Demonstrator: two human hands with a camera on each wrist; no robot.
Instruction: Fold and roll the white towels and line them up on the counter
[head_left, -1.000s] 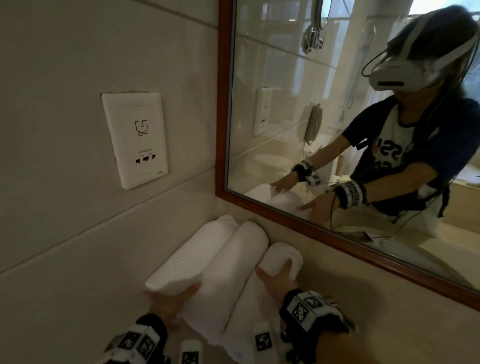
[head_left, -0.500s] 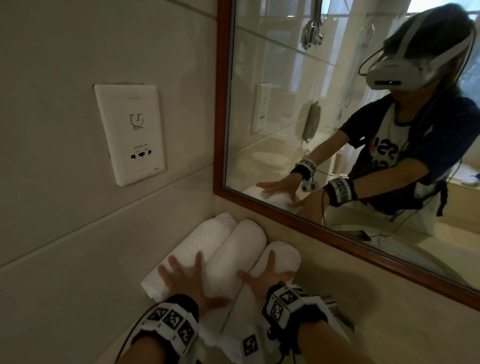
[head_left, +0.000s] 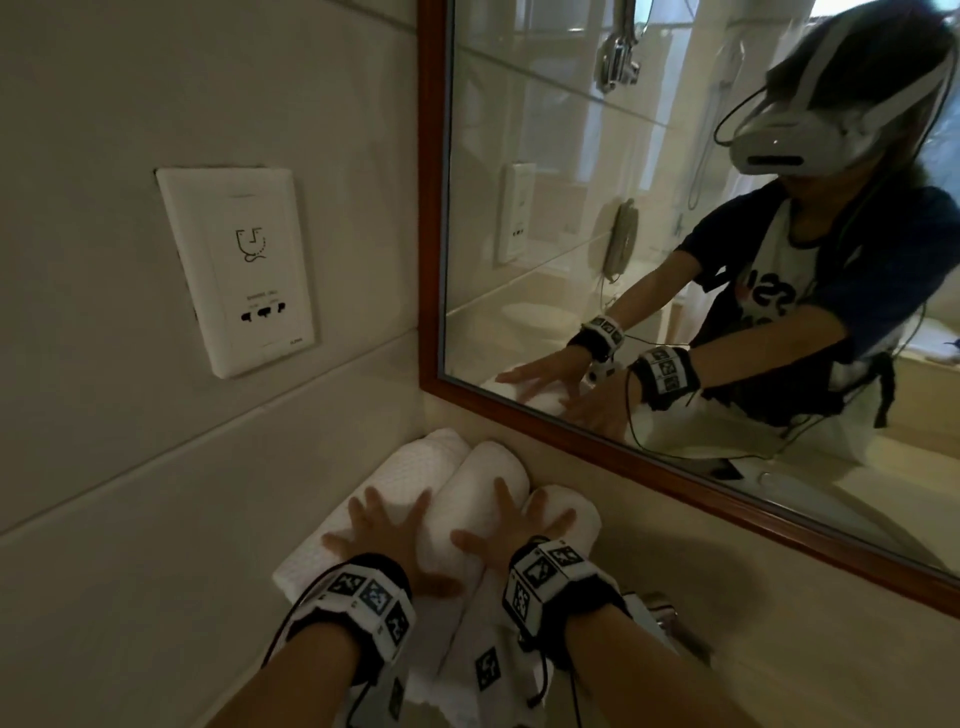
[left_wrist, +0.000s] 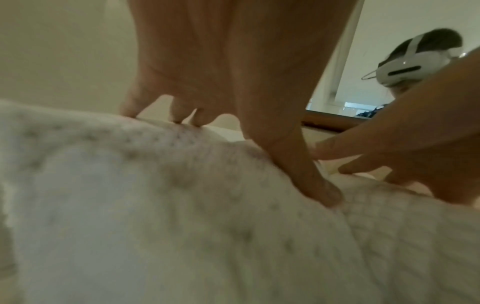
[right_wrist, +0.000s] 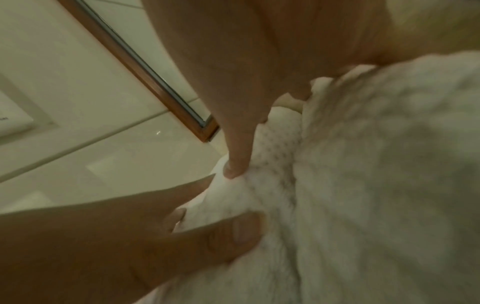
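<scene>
Three rolled white towels lie side by side in the counter's corner: the left roll (head_left: 410, 465) against the wall, the middle roll (head_left: 485, 475), and the right roll (head_left: 574, 506) below the mirror. My left hand (head_left: 384, 530) lies flat with spread fingers on the left roll, its thumb reaching onto the middle one. My right hand (head_left: 511, 530) rests flat across the middle and right rolls. In the left wrist view the fingertips (left_wrist: 322, 193) press into the towel (left_wrist: 155, 216). The right wrist view shows straight fingers (right_wrist: 236, 164) on the towel (right_wrist: 376, 174). Neither hand grips anything.
A white socket plate (head_left: 236, 270) sits on the tiled wall at left. A wood-framed mirror (head_left: 524, 413) runs along the back and reflects me. The beige counter (head_left: 753, 654) extends to the right. A chrome fitting (head_left: 657, 605) shows beside my right wrist.
My left hand left the near end of the left roll and now lies flat on top. My right hand opened flat and shifted left onto the middle roll.
</scene>
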